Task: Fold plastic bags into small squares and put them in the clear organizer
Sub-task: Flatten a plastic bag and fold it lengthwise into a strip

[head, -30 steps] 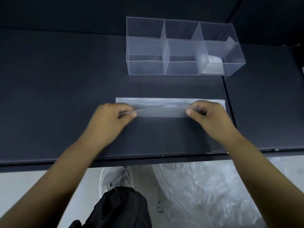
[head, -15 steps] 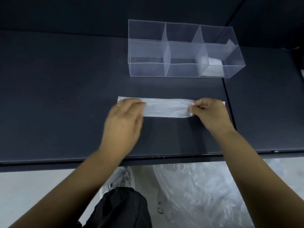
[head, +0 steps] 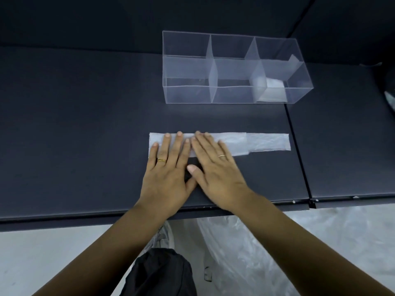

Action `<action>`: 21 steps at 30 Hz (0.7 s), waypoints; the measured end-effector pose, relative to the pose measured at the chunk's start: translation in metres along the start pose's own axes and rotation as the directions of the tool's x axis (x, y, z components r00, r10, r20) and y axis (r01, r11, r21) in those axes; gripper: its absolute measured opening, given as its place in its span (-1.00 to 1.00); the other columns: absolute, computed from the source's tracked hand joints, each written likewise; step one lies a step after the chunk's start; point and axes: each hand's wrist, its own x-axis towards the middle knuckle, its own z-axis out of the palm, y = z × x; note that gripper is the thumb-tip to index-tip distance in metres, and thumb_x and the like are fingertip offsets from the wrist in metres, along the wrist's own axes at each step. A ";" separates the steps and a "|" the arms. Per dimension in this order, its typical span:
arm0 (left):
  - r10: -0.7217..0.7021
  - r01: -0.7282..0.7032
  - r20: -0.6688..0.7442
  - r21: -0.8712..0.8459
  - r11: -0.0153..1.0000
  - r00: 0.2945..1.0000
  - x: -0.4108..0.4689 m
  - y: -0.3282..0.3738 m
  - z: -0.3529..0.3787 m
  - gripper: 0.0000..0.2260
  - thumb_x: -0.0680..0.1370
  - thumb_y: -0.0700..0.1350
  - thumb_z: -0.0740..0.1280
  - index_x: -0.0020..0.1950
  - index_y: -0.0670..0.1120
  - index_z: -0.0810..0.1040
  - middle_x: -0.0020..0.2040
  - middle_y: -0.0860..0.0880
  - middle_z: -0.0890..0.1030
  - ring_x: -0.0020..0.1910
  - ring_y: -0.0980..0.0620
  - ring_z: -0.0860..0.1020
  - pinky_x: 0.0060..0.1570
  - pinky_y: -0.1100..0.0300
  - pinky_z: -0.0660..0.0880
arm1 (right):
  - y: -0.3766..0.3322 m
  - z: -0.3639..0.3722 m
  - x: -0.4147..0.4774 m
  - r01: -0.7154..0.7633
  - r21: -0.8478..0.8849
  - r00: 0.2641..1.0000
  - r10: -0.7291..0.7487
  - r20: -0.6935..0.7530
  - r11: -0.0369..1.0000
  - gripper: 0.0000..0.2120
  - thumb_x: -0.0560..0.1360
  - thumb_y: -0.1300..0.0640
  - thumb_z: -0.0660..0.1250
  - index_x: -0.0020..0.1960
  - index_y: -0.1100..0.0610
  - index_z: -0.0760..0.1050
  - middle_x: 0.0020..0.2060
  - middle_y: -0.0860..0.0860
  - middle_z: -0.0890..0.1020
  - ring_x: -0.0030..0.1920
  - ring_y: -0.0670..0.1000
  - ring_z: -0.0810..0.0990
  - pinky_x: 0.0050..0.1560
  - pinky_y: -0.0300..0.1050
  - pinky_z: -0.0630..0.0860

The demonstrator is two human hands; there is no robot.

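Observation:
A translucent plastic bag (head: 265, 142), folded into a long narrow strip, lies flat on the dark table in front of me. My left hand (head: 168, 169) presses flat on the strip's left end with straight fingers. Beside it, touching, my right hand (head: 215, 167) lies flat with its fingers on the strip's middle. The strip's right part is uncovered. The clear organizer (head: 188, 94) stands behind the strip; its divided compartments are see-through, and a folded white bag (head: 274, 90) lies in the front right one.
The dark table (head: 74, 124) has a seam (head: 297, 150) running front to back just right of the strip. Below the table's front edge lies a heap of loose clear plastic (head: 267, 253) on the floor, next to a shoe and dark clothing.
Both hands let go of the strip's edge and flattened. My right hand slid left from the strip's right end to its middle, next to my left hand.

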 end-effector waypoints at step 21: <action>0.012 -0.011 -0.018 0.022 1.000 1.000 0.000 -0.002 0.000 -0.30 0.57 0.28 -0.13 0.56 -0.15 0.08 0.56 -0.18 0.08 0.54 -0.21 0.00 0.49 -0.18 0.03 | 0.147 -0.057 -0.028 -0.243 0.166 0.920 0.281 -0.272 0.956 -0.95 0.52 0.23 0.35 -0.11 0.11 0.51 -0.04 0.01 0.52 0.03 0.06 0.46 0.07 -0.16 0.30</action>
